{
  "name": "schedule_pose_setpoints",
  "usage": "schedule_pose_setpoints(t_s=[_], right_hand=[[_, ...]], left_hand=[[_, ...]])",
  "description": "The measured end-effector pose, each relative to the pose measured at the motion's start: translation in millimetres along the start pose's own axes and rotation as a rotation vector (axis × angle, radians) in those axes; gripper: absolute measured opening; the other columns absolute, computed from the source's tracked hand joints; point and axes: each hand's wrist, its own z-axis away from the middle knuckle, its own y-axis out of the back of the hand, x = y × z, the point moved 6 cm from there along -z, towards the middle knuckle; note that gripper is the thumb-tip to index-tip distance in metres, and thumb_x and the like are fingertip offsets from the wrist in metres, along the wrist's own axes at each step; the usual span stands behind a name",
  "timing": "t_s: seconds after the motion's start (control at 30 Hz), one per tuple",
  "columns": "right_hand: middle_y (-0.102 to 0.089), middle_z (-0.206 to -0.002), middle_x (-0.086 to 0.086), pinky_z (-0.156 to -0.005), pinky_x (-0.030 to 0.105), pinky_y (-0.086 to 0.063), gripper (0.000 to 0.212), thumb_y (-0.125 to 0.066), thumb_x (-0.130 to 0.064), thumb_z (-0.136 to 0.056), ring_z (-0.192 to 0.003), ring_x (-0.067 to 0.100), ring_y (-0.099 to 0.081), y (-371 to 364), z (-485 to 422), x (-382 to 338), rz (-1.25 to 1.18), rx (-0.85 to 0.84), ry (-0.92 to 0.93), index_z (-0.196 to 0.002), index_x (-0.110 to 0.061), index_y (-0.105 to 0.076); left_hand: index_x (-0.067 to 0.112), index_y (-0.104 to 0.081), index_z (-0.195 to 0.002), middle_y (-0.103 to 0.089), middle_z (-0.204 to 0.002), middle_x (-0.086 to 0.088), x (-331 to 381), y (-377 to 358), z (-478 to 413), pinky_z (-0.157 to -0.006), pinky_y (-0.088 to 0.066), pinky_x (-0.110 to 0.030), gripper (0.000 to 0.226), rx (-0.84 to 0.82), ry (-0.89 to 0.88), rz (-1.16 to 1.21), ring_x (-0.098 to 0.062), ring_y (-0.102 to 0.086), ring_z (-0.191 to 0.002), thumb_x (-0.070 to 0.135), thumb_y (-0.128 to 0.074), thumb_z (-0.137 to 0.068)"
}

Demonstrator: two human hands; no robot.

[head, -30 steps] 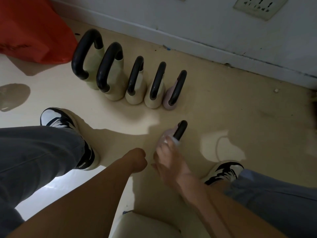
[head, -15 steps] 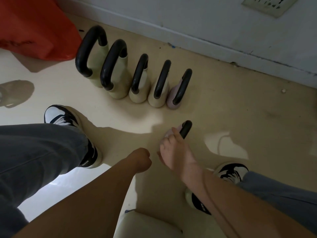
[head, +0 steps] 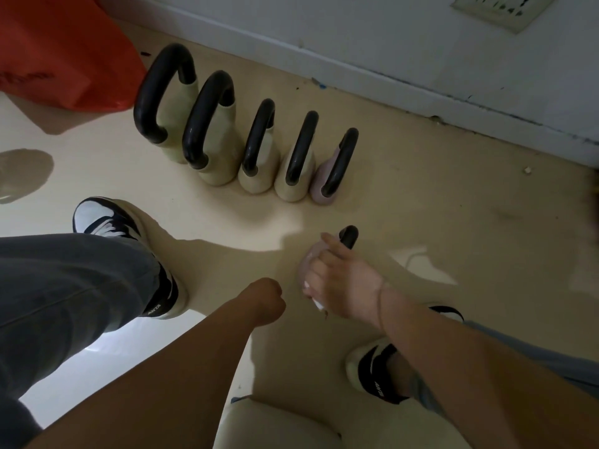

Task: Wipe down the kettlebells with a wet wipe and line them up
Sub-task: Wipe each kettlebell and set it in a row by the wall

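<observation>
— What is laid out on the floor point(head: 421, 222), and of what make?

— Six kettlebells are counted. Five are stood in a row near the skirting board point(head: 405, 82), handles parallel, bodies touching or nearly so: two large cream kettlebells point(head: 181, 124) at the left end, two smaller cream kettlebells point(head: 259, 176) beside them, and one small pink kettlebell point(head: 321, 186) at the right end. Each body is smooth and bell-shaped; each handle is a thick, glossy black loop. The sixth kettlebell point(head: 349, 236), pink-bodied and black-handled, is set apart from the row, nearer the person.

— And the hands?

— The right hand point(head: 346, 283) is pressed over the sixth kettlebell's body with a white wet wipe point(head: 319, 305) bunched under the palm — only a crumpled edge is seen. The left hand point(head: 267, 301) is curled into a loose fist just beside it; nothing is seen in it.

— What else is counted?

— Two black-and-white sneakers point(head: 107, 222), one crinkled red plastic bag point(head: 61, 53), and one wall socket plate point(head: 499, 8). The floor is seen to be smooth, cream and faintly reflective.
</observation>
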Motion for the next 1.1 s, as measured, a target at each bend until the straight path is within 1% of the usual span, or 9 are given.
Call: schedule_pose_setpoints(t_s=[0.2,0.3,0.4,0.5,0.57,0.67,0.8,0.93,1.1], right_hand=[[-0.056,-0.121,-0.001,-0.124,0.046,-0.021,0.054,-0.009,-0.042,-0.103,-0.129,0.021,-0.048,-19,21,62,-0.625,0.090,-0.581,-0.121,-0.022,-0.056],[-0.059,-0.107,0.000,-0.104,0.044,-0.042,0.039,-0.015,-0.046,-0.106,-0.108,0.025,-0.056,-39,20,68,-1.195,0.112,-0.973,-0.119,-0.027,-0.046],[-0.058,-0.109,0.006,-0.089,0.032,-0.041,0.037,-0.023,-0.035,-0.109,-0.105,0.026,-0.055,-43,12,74,-1.660,0.096,-1.272,-0.121,-0.013,-0.050],[-0.059,-0.092,0.010,-0.070,0.024,-0.039,0.032,-0.036,-0.012,-0.107,-0.083,0.022,-0.051,-31,9,83,-1.898,0.050,-1.390,-0.083,-0.004,-0.056],[-0.063,-0.105,0.015,-0.078,0.025,-0.039,0.036,-0.035,-0.013,-0.109,-0.096,0.028,-0.057,-32,3,86,-1.932,0.048,-1.457,-0.088,0.001,-0.060],[-0.058,-0.138,0.022,-0.094,0.028,-0.038,0.052,-0.022,-0.030,-0.113,-0.130,0.034,-0.053,-40,-1,68,-1.916,0.253,-1.648,-0.135,0.006,-0.052],[-0.059,-0.126,0.013,-0.084,0.027,-0.036,0.037,-0.037,-0.026,-0.108,-0.121,0.030,-0.055,-23,2,24,-1.717,0.268,-1.650,-0.137,-0.004,-0.045],[-0.059,-0.113,0.001,-0.086,0.029,-0.048,0.034,-0.033,-0.031,-0.110,-0.099,0.016,-0.059,-22,3,-22,-1.912,0.431,-1.754,-0.139,-0.013,-0.033],[-0.055,-0.122,0.009,-0.099,0.046,-0.049,0.041,-0.045,-0.034,-0.105,-0.116,0.030,-0.059,-25,3,-54,-1.614,0.292,-1.563,-0.135,-0.006,-0.040]], left_hand=[[0.002,-0.061,-0.130,-0.057,-0.139,-0.014,11,1,5,-0.104,-0.042,-0.031,0.038,0.038,-0.008,0.025,-0.029,-0.054,-0.128,0.009,-0.046,-0.096],[0.010,-0.058,-0.138,-0.055,-0.144,-0.011,23,11,5,-0.107,-0.039,-0.029,0.044,0.156,-0.040,0.097,-0.027,-0.051,-0.133,0.009,-0.043,-0.097],[0.015,-0.054,-0.142,-0.053,-0.148,-0.009,38,28,2,-0.109,-0.037,-0.030,0.045,0.252,-0.060,0.186,-0.027,-0.049,-0.135,0.012,-0.043,-0.099],[0.006,-0.059,-0.134,-0.058,-0.141,-0.014,57,32,1,-0.106,-0.040,-0.032,0.049,0.196,-0.101,0.233,-0.030,-0.053,-0.130,0.027,-0.040,-0.095],[0.006,-0.062,-0.131,-0.061,-0.136,-0.013,63,26,0,-0.104,-0.042,-0.033,0.055,0.133,-0.109,0.254,-0.030,-0.056,-0.126,0.033,-0.040,-0.090],[0.017,-0.059,-0.141,-0.059,-0.142,-0.005,54,11,-5,-0.109,-0.041,-0.030,0.044,0.034,-0.094,0.404,-0.022,-0.056,-0.128,0.014,-0.052,-0.098],[0.022,-0.063,-0.138,-0.064,-0.135,-0.001,46,13,-1,-0.103,-0.042,-0.028,0.055,-0.030,-0.116,0.509,-0.015,-0.057,-0.123,-0.006,-0.044,-0.094],[0.029,-0.067,-0.132,-0.070,-0.127,0.004,47,12,5,-0.100,-0.051,-0.030,0.035,-0.062,-0.126,0.632,-0.012,-0.063,-0.115,0.022,-0.062,-0.098],[0.016,-0.073,-0.122,-0.074,-0.113,-0.007,42,14,8,-0.096,-0.054,-0.035,0.030,0.007,-0.137,0.495,-0.024,-0.068,-0.109,0.014,-0.065,-0.093]])
